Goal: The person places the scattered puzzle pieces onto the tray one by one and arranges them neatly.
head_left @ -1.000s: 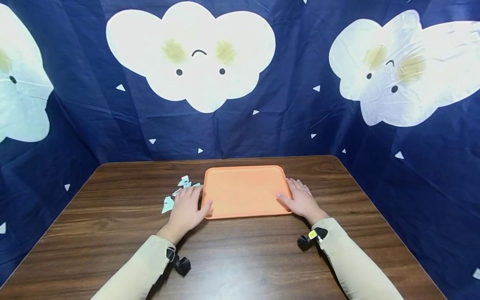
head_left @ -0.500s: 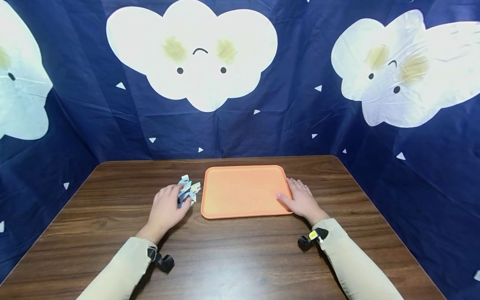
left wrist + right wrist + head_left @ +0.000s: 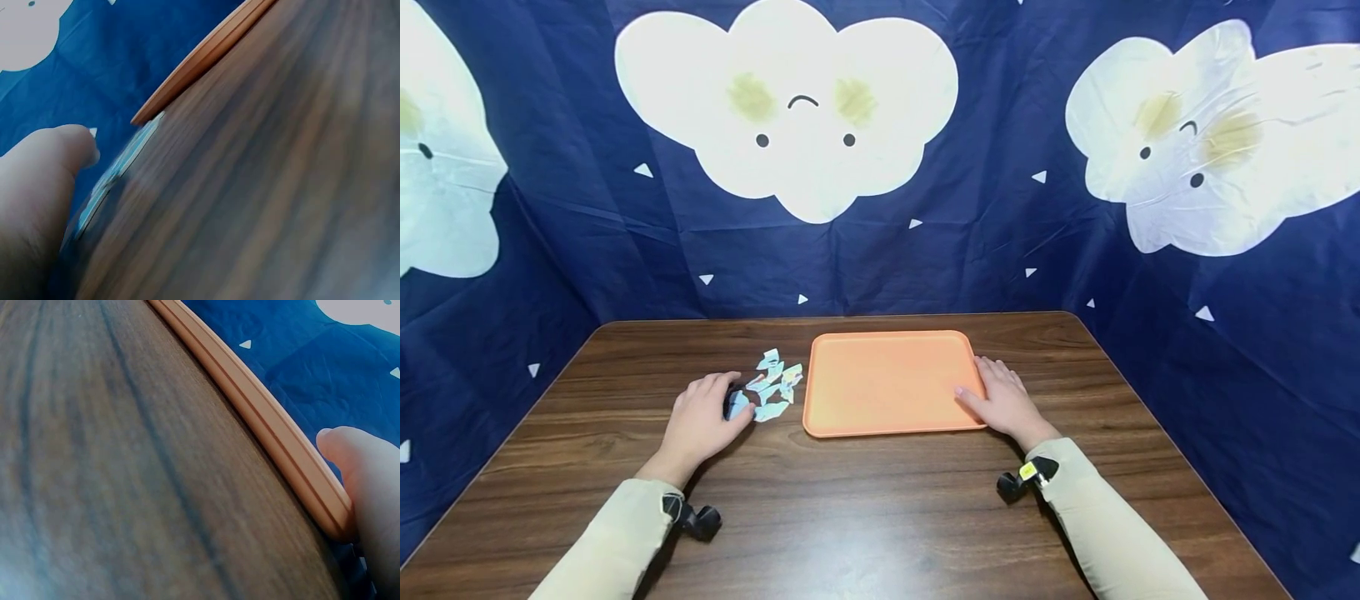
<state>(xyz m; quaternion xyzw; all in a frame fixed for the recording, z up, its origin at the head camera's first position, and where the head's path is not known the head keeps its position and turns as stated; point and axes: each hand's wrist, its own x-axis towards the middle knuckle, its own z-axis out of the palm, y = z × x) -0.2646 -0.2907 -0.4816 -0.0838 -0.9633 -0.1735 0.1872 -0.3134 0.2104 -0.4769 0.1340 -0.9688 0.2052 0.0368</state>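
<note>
Torn pieces of light blue printed paper (image 3: 771, 390) lie in a loose cluster left of the orange tray (image 3: 887, 383). My left hand (image 3: 700, 417) is at the left side of the cluster, thumb and fingers spread apart around the leftmost piece; whether it touches the paper cannot be told. In the left wrist view, the thumb (image 3: 62, 150) stands apart from the paper (image 3: 119, 165). My right hand (image 3: 1003, 402) holds the tray's right edge near the front corner, thumb over the rim, fingers along the outer side. The tray (image 3: 269, 425) lies flat on the table.
The brown wooden table (image 3: 865, 517) extends in front of and around the tray. Dark blue cloth (image 3: 1000, 250) with white clouds hangs behind and at both sides. Each wrist wears a small black camera (image 3: 700, 523).
My left hand has let go of the tray's left edge and moved left, past the paper pieces, uncovering more of them. The right hand stays at the tray.
</note>
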